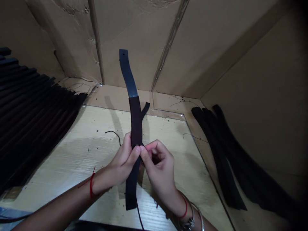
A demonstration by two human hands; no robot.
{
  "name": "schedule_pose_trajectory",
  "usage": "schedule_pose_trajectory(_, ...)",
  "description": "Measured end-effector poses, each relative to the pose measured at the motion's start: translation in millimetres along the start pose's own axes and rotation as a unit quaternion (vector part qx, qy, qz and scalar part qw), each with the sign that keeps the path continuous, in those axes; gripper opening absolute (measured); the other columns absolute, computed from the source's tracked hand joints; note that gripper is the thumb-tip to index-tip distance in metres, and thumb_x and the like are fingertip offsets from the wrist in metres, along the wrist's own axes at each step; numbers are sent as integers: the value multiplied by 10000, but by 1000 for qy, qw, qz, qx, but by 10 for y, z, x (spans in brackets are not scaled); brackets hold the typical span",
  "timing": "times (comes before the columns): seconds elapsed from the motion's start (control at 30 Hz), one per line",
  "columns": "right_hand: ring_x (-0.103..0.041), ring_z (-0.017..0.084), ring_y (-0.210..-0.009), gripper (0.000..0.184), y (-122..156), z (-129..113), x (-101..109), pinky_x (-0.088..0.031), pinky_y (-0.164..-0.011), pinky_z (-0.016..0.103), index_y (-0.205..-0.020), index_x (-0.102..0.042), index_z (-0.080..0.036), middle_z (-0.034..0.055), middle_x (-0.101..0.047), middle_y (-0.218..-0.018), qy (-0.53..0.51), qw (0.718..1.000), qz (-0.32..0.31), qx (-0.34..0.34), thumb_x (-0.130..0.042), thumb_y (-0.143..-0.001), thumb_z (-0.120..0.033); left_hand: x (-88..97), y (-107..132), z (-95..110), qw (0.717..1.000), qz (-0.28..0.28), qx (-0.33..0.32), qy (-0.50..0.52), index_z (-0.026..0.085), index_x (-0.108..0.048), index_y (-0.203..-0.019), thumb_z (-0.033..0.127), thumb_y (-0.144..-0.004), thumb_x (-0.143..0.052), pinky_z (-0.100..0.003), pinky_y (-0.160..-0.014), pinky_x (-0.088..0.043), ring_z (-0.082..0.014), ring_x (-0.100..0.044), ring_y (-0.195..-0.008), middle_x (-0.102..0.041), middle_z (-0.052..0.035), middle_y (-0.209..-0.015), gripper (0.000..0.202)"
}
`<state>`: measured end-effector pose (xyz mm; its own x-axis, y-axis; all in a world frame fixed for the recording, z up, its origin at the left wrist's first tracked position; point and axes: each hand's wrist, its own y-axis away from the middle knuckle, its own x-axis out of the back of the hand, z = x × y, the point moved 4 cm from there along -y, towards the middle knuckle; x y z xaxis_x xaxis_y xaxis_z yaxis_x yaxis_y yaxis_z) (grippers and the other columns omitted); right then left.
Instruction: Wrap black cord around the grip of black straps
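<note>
A long flat dark strap [136, 118] stands nearly upright in front of me, above the light wooden board. Its upper end is a smooth grey-blue strip [128, 75] with a small hole near the tip; below that runs a dark brown fabric-like sleeve. My left hand [124, 160] grips the strap around its middle, thumb across the front. My right hand [160, 165] pinches the strap's right edge, thumb and finger closed beside the left thumb. A short black end [145, 109] sticks out behind the strap. The fingers behind it are hidden.
On the left lies a large stack of dark strips [36, 118]. Several black strips [223, 154] lean along the right side. Cardboard walls [134, 29] enclose the back and right. A thin black cord [114, 133] and small scraps lie on the wooden board [79, 147].
</note>
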<state>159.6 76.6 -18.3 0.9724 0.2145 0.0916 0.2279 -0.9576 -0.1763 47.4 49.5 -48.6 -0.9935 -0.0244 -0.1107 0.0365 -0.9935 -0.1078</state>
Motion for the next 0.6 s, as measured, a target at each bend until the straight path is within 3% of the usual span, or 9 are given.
schedule_pose_trajectory(0.13, -408, 89, -422, 220, -18, 65, -6, -335, -412, 202, -692, -484, -200, -67, -430, -493, 15, 1000, -5, 1, -607, -838, -309, -15, -11, -4, 1000, -9, -11, -25, 200, -433, -1173, 474, -982, -417, -265, -718, -439, -159, -530, -792, -559, -30, -892, 334)
schedule_pose_trajectory(0.27, -390, 95, -454, 216, -12, 141, -17, -300, -435, 212, -737, -498, -194, -61, -424, -528, 99, 994, -25, 23, -595, -865, -339, 80, -152, -62, 999, 36, 1, 10, 187, -497, -1011, 532, -970, -404, -235, -678, -406, -126, -483, -725, -507, 1, -808, 359)
schedule_pose_trajectory(0.37, -417, 111, -479, 209, -2, 194, -34, -301, -449, 222, -779, -506, -190, -44, -462, -561, 145, 987, -47, 44, -559, -899, -353, 172, -294, -95, 998, 65, 2, 3, 163, -502, -867, 518, -925, -517, -214, -641, -393, -112, -476, -699, -491, 9, -755, 360)
schedule_pose_trajectory(0.5, -468, 134, -514, 233, -35, 219, -18, -357, -500, 239, -775, -500, -192, -24, -501, -586, 178, 980, -24, 87, -538, -913, -375, 389, -466, -62, 994, 108, 4, 0, 182, -433, -874, 620, -908, -450, -207, -473, -361, -104, -464, -500, -503, 31, -604, 439)
schedule_pose_trajectory(0.6, -467, 140, -502, 279, -108, 255, 21, -355, -484, 241, -766, -506, -191, -24, -497, -574, 157, 984, -15, 85, -553, -897, -433, 620, -535, 72, 988, 151, -23, -12, 173, -437, -861, 602, -915, -467, -191, -437, -337, -84, -440, -454, -498, 41, -577, 434)
